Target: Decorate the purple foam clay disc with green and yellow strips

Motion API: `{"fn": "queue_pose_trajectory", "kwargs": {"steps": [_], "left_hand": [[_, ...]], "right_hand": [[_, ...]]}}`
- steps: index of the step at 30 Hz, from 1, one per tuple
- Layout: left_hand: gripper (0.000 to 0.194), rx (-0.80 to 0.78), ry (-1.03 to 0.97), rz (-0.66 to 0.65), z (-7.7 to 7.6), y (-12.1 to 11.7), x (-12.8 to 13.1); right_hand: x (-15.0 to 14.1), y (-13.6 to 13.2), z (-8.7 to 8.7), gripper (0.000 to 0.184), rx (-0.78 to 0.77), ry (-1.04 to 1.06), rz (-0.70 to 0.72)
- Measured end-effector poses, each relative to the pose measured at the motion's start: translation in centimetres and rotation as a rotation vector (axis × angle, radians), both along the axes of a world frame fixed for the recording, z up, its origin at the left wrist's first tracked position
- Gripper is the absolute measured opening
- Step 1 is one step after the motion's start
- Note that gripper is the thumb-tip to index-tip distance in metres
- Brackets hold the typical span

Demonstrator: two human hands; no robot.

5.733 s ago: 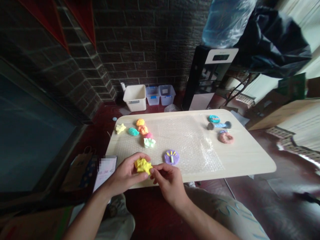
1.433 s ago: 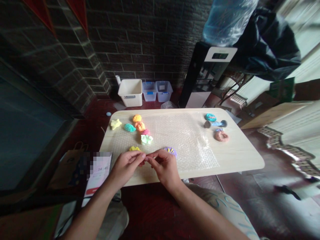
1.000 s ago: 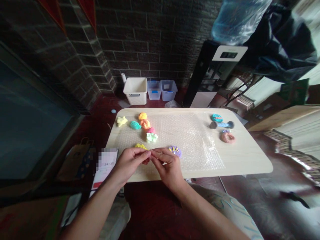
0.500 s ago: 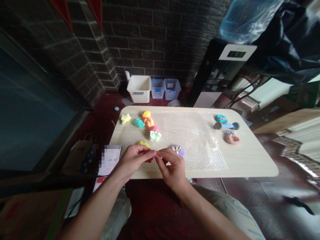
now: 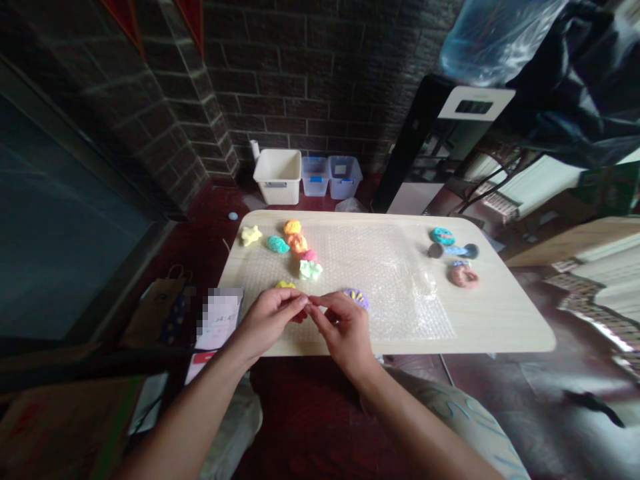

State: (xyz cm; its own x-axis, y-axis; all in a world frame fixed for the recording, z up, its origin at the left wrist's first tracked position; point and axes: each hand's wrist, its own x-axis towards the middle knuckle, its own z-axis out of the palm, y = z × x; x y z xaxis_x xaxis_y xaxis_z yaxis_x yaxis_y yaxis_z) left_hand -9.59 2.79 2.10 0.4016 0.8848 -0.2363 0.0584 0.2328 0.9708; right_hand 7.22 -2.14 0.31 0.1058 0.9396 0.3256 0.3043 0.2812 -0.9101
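Observation:
My left hand (image 5: 273, 319) and my right hand (image 5: 345, 328) meet fingertip to fingertip over the near edge of the table. Both are closed in a pinch; whatever lies between the fingertips is too small or hidden to name. Just beyond my left hand a yellow clay-like lump (image 5: 286, 285) shows in part. A purple disc with yellow strips (image 5: 358, 299) lies beyond my right hand, partly covered by it. Farther off are a pale green flower-like piece (image 5: 311, 270), a pink lump (image 5: 310, 256), an orange piece (image 5: 298, 243) and a teal piece (image 5: 277, 245).
Bubble wrap (image 5: 380, 280) covers the middle of the wooden table (image 5: 515, 320). At its right lie a teal disc (image 5: 443, 236), a blue bar with dark ends (image 5: 454, 251) and a brown ring (image 5: 465, 275). A yellow star (image 5: 251, 235) is far left. Bins (image 5: 278, 177) stand behind.
My joined fingertips have shifted slightly left and toward the far side. They stay pinched together, and the pieces on the table keep their places.

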Motion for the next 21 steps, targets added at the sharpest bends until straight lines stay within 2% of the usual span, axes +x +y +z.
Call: {"fn": "queue_pose_trajectory", "kwargs": {"steps": [15, 21], "left_hand": [[0.028, 0.042, 0.023, 0.013, 0.48, -0.07, 0.21], [0.027, 0.067, 0.032, 0.063, 0.64, -0.03, 0.08]], "right_hand": [[-0.01, -0.1, 0.28, 0.011, 0.015, -0.047, -0.005], [-0.16, -0.19, 0.39, 0.015, -0.085, 0.015, -0.031]]}}
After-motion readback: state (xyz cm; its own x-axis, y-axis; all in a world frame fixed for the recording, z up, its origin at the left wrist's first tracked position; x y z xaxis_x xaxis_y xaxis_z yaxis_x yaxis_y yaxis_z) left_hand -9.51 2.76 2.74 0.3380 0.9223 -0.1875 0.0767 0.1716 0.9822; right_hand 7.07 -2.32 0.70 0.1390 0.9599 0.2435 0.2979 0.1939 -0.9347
